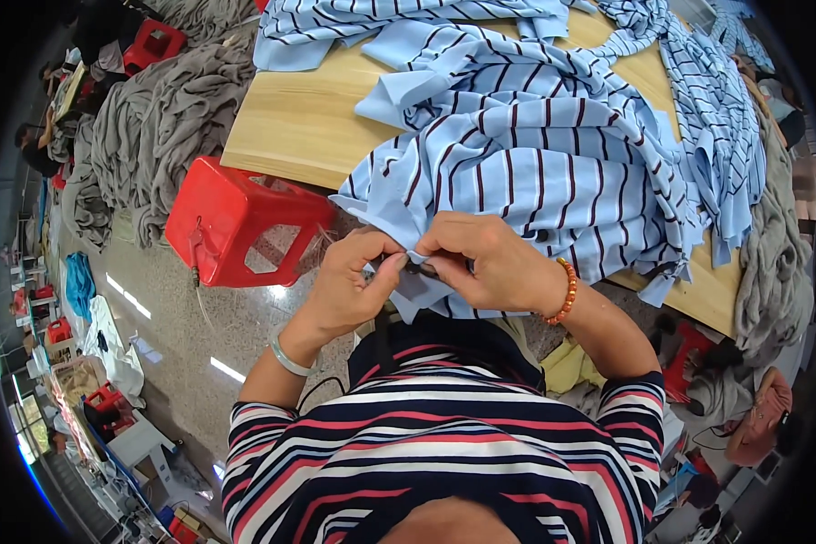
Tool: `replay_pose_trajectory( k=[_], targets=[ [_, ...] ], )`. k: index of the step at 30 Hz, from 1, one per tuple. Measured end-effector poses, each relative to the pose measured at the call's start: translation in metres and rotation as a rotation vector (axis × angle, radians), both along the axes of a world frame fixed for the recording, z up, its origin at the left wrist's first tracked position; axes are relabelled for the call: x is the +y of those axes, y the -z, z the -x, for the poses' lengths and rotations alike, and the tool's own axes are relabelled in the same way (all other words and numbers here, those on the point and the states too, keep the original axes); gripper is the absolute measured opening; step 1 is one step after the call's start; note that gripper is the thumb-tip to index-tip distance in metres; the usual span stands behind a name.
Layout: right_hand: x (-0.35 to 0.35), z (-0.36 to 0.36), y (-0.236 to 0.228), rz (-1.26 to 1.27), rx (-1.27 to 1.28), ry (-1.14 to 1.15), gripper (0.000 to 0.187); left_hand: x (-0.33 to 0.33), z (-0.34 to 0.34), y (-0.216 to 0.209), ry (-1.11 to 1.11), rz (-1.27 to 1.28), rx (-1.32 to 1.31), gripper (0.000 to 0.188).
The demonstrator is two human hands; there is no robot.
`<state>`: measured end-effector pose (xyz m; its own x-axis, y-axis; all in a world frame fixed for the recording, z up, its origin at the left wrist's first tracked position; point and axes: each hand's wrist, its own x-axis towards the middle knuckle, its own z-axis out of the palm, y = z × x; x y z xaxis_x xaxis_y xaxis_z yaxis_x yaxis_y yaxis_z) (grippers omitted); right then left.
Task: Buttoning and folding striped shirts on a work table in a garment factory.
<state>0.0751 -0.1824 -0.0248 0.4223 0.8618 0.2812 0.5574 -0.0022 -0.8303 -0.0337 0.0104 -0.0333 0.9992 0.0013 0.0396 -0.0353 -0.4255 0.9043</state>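
Observation:
A light blue shirt [553,181] with dark stripes lies bunched on a wooden table [308,118], its near end hanging over the edge toward me. My left hand [349,281] pinches a plain blue edge of this garment between thumb and index finger. Close beside it, my right hand [494,263] is closed on the same edge, the thumbs nearly meeting. Something small and dark shows between the fingertips, too hidden to name.
A red plastic stool [208,222] stands left of the table. More striped garments [698,118] spread across the table's far and right sides. Large heaps of grey cloth [154,136] lie at the far left, and grey fabric [775,272] hangs at the right. Other people sit around.

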Motion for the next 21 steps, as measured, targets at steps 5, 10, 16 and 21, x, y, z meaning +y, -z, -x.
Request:
replay_pose_trajectory(
  k=[5, 10, 16, 21],
  targets=[
    [-0.007, 0.001, -0.039, 0.0, 0.165, -0.008, 0.031, 0.01, 0.008, -0.014, -0.009, 0.424, -0.016, 0.014],
    [-0.043, -0.011, -0.059, 0.269, -0.765, 0.634, 0.057, 0.003, 0.039, -0.049, -0.287, 0.673, -0.076, 0.07],
    [-0.137, -0.07, -0.06, 0.146, -0.396, 0.865, 0.018, -0.024, -0.006, -0.053, 0.19, 0.075, -0.519, 0.034],
    [-0.406, -0.11, -0.087, 0.108, -0.767, 1.174, 0.034, -0.063, -0.044, 0.002, 0.251, -0.203, -0.382, 0.048]
  ],
)
